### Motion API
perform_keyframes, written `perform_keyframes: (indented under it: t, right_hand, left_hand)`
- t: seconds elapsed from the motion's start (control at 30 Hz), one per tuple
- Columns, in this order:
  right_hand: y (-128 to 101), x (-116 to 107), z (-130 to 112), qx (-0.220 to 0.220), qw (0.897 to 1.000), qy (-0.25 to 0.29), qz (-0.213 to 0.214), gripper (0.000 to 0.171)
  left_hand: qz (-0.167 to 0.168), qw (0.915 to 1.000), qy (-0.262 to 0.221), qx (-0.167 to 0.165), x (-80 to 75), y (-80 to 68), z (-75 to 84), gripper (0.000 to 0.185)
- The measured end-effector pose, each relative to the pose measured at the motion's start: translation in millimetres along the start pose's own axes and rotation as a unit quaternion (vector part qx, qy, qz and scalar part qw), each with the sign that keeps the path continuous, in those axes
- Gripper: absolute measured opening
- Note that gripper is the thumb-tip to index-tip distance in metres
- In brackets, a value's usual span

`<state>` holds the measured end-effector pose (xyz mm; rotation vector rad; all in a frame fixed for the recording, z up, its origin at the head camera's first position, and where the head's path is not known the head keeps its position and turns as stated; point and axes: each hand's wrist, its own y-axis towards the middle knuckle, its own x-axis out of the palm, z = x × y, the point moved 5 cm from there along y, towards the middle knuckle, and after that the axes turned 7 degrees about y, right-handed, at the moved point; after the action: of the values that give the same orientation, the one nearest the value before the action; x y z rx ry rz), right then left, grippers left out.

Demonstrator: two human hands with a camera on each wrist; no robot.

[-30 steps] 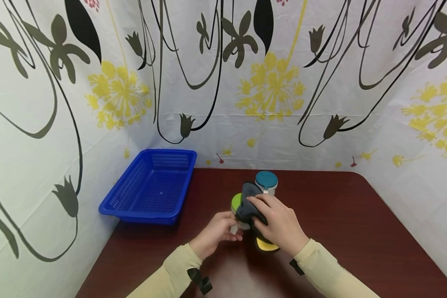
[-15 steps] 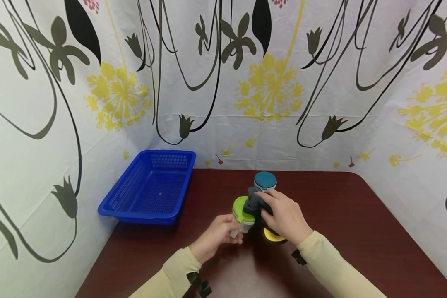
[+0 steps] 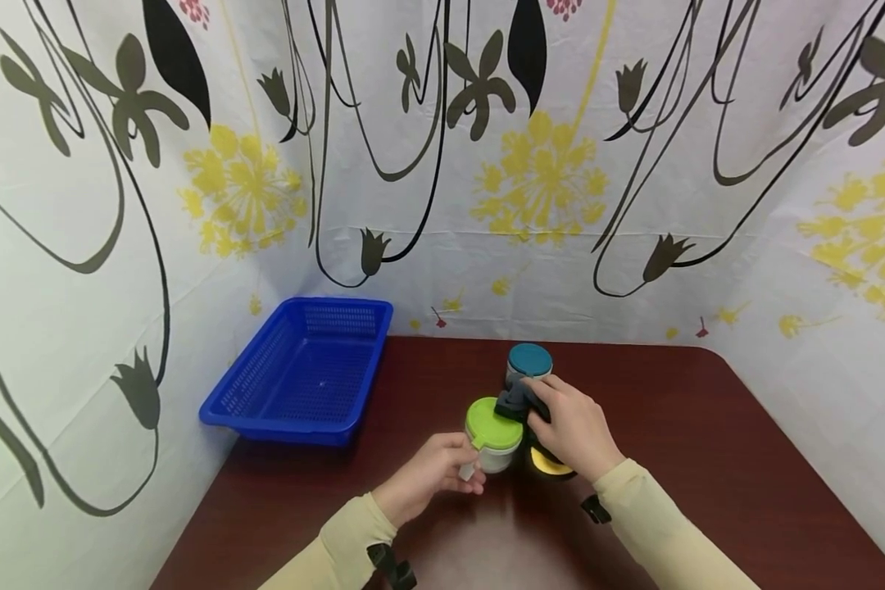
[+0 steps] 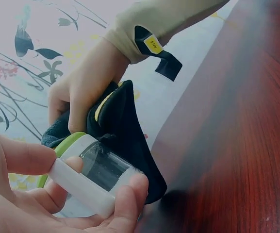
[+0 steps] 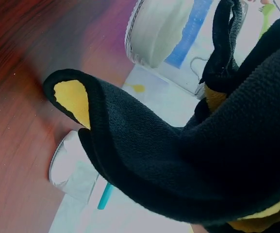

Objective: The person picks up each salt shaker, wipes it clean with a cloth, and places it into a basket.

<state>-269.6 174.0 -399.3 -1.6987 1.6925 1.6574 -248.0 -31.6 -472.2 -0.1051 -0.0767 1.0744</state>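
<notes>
Left hand point(image 3: 428, 475) fingers curled round green-lidded jar point(image 3: 492, 434), near tabletop point(image 3: 708, 459) centre toward the front edge. Right hand point(image 3: 571, 430) clutches black-and-yellow cloth point(image 4: 125, 131) just beside jar. Teal-lidded jar point(image 3: 528, 365) behind

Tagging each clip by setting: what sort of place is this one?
Probably a staged recording booth, not a lived-in room: a dark red table boxed in on three sides by a floral sheet. On it only a blue basket and small jars that the hands wipe with a cloth.
</notes>
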Motion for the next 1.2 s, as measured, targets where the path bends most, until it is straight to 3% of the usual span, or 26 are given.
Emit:
perform_keyframes:
  t: [0.43,0.73,1.2]
  right_hand:
    - [-4.0,-5.1,-18.7,-0.064,0.997,-0.04,0.007,0.052]
    - [-8.7,-2.1,-48.3,-0.139,0.989,-0.034,-0.027,0.054]
    - [-10.8,0.5,-47.9,-0.113,0.992,-0.047,-0.014,0.056]
  left_hand:
    - [0.005,0.9999,-0.01,-0.008,2.6,1.5,-1.5,0.017]
    - [0.017,0.9996,-0.015,-0.018,2.0,5.1,-5.1,0.021]
    - [0.034,0.9993,-0.008,-0.014,6.5,3.1,-7.6,0.023]
